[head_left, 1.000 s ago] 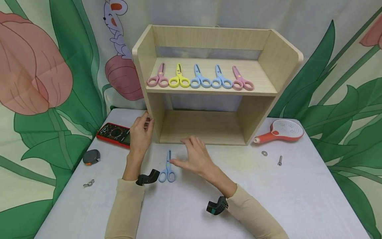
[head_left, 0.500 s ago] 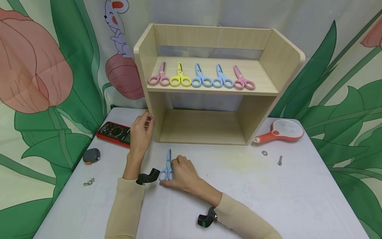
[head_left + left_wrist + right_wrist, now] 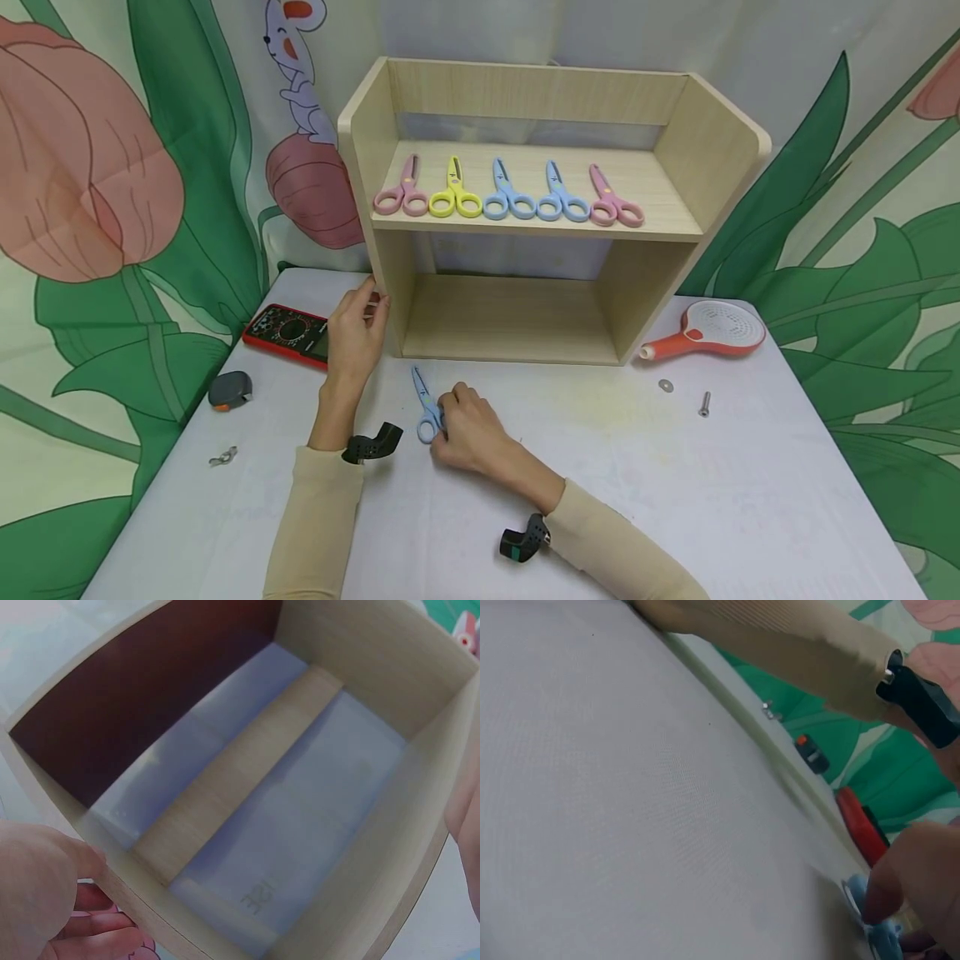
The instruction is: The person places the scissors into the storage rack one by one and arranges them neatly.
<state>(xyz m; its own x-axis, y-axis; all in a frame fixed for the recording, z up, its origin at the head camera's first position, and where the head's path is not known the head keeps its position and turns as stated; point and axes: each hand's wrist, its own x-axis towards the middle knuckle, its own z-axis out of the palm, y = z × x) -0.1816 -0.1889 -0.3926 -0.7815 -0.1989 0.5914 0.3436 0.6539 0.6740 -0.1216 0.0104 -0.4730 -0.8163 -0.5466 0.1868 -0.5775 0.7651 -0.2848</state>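
Note:
In the head view, my right hand (image 3: pixel 471 427) pinches the handle of small light-blue scissors (image 3: pixel 424 396) by its finger rings. The blades point away, toward the shelf, tilted a little to the left. The fingers cover part of the right ring. The right wrist view catches the scissors' blue rings (image 3: pixel 885 937) under the thumb, low against the white cloth. My left hand (image 3: pixel 358 329) holds the front edge of the left side panel of a two-tier wooden shelf (image 3: pixel 536 229). In the left wrist view, the fingers lie along the panel's outer side.
Several scissors (image 3: pixel 455 192) in pink, yellow and blue stand in a row on the upper tier. Left of the shelf lie a multimeter (image 3: pixel 288 332), a tape measure (image 3: pixel 230 390) and a small metal piece (image 3: pixel 223 457). To the right are a red-handled paddle (image 3: pixel 708 329), a washer (image 3: pixel 666 386) and a bolt (image 3: pixel 705 404).
My right hand has come down from near the shelf to the loose blue scissors and taken hold of their rings. The scissors have turned and shifted slightly. The left hand stays at the panel.

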